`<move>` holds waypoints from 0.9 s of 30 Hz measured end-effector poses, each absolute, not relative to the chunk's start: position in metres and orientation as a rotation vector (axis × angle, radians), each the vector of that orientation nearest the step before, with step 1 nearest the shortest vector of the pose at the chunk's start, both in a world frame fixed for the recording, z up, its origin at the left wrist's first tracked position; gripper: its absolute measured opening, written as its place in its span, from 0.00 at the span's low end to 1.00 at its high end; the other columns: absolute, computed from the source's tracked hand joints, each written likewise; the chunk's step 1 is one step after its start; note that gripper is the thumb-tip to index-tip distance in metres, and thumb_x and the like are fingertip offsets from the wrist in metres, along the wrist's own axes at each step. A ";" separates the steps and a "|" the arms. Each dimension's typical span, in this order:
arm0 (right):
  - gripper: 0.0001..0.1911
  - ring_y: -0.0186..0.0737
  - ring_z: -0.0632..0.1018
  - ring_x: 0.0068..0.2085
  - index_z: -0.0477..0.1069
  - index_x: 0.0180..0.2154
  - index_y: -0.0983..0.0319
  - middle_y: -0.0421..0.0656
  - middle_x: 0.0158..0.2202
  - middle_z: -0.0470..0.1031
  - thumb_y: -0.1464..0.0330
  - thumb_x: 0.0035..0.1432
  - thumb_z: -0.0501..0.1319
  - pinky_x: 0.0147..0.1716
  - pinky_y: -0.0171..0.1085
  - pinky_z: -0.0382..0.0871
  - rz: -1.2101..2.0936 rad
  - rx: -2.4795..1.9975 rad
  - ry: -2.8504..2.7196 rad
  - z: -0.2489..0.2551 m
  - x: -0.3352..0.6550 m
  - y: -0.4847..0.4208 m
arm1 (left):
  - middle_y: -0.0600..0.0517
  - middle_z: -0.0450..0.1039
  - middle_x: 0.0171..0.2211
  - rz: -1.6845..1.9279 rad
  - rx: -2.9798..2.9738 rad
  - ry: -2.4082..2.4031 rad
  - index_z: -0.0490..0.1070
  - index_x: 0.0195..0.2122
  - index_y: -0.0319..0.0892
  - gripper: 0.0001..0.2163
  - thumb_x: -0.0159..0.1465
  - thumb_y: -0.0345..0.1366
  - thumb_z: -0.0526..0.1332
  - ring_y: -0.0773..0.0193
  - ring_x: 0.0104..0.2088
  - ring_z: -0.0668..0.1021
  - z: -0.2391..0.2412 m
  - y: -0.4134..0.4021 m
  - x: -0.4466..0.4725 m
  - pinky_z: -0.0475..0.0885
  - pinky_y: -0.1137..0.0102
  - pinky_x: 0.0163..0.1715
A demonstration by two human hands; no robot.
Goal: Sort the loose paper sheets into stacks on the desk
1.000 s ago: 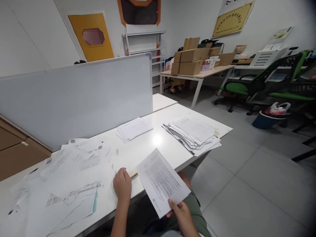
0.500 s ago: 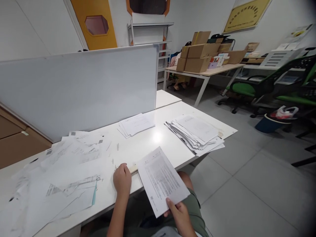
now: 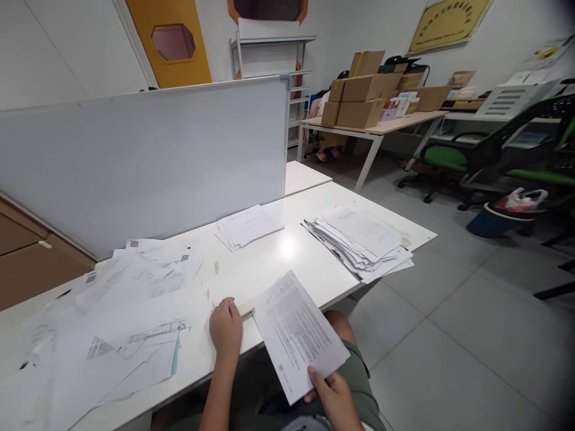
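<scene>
My right hand [image 3: 331,395] pinches the lower corner of a printed sheet of paper [image 3: 296,332] and holds it over my lap, just off the front edge of the white desk [image 3: 287,257]. My left hand [image 3: 226,329] rests as a loose fist on the desk edge, closed on a small pale wooden stick-like piece [image 3: 246,309] that juts out to its right. A loose spread of printed papers [image 3: 130,299] lies left of that hand.
A small stack of sheets [image 3: 249,226] and a thicker fanned stack [image 3: 359,242] lie further back on the desk. A grey partition panel [image 3: 144,155] stands behind. Cardboard boxes [image 3: 359,96] sit on another table; green chairs [image 3: 471,155] and a blue bin [image 3: 492,220] are on the right.
The view has tilted down and shifted slightly. Both hands stay in nearly the same pose; the sheet in my right hand has barely moved.
</scene>
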State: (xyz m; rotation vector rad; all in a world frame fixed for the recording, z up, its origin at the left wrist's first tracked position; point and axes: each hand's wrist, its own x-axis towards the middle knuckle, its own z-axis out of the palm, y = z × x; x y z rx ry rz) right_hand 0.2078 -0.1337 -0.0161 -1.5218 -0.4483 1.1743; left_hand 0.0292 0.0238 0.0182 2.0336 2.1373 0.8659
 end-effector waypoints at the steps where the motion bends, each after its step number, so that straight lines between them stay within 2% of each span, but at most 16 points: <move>1: 0.23 0.42 0.73 0.16 0.71 0.20 0.64 0.44 0.12 0.71 0.49 0.37 0.67 0.19 0.37 0.68 1.213 -1.519 -0.456 -0.015 0.210 -0.135 | 0.49 0.77 0.34 0.866 2.037 2.139 0.72 0.39 0.42 0.15 0.65 0.36 0.46 0.59 0.36 0.76 0.018 0.024 0.029 0.66 0.67 0.37; 7: 0.19 0.42 0.72 0.15 0.70 0.17 0.60 0.42 0.11 0.70 0.51 0.38 0.66 0.18 0.38 0.67 1.208 -1.499 -0.424 -0.011 0.214 -0.137 | 0.48 0.76 0.34 0.856 2.092 2.118 0.71 0.41 0.42 0.15 0.66 0.35 0.45 0.57 0.38 0.74 0.022 0.026 0.032 0.66 0.64 0.38; 12: 0.17 0.42 0.71 0.14 0.71 0.18 0.59 0.41 0.11 0.69 0.53 0.37 0.67 0.16 0.38 0.67 1.237 -1.474 -0.459 -0.003 0.211 -0.134 | 0.46 0.73 0.39 0.850 2.163 2.078 0.69 0.45 0.39 0.16 0.66 0.34 0.44 0.57 0.41 0.72 0.023 0.028 0.033 0.66 0.64 0.42; 19: 0.17 0.41 0.72 0.15 0.70 0.18 0.60 0.41 0.11 0.69 0.54 0.38 0.67 0.16 0.36 0.66 1.202 -1.500 -0.453 -0.003 0.211 -0.134 | 0.44 0.69 0.40 0.750 2.227 2.146 0.63 0.55 0.37 0.20 0.65 0.30 0.44 0.56 0.38 0.68 0.027 0.025 0.036 0.64 0.64 0.34; 27: 0.21 0.39 0.70 0.14 0.69 0.17 0.62 0.41 0.10 0.68 0.50 0.36 0.67 0.15 0.35 0.65 1.238 -1.515 -0.432 -0.010 0.210 -0.133 | 0.45 0.70 0.39 0.531 2.262 2.223 0.62 0.56 0.37 0.20 0.64 0.27 0.44 0.57 0.39 0.68 0.029 0.025 0.042 0.63 0.65 0.34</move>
